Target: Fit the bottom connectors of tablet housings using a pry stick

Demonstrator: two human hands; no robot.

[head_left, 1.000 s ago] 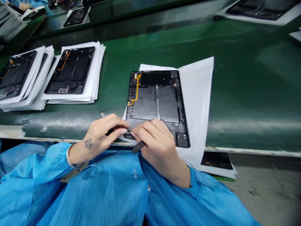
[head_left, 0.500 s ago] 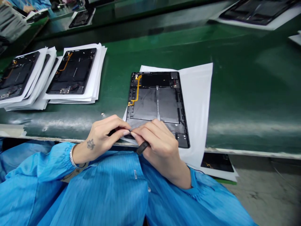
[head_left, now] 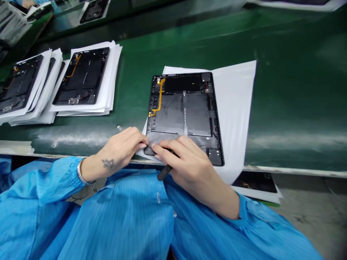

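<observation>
One left hand (head_left: 121, 151), now parted from right hand (head_left: 189, 161), at tablet (head_left: 173, 112)

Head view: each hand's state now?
Left hand: at near-left corner of black tablet; open or pinching, cannot tell.
Right hand: closed, holding a black tool.

white print (head_left: 185, 116) inside the open tablet (head_left: 170, 112) is too small to read

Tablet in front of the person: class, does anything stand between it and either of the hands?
Nothing visible does. The left hand is at the tablet's near left corner, and the right hand is over its near edge. The dark handle in the right hand sticks out toward the person.
</observation>
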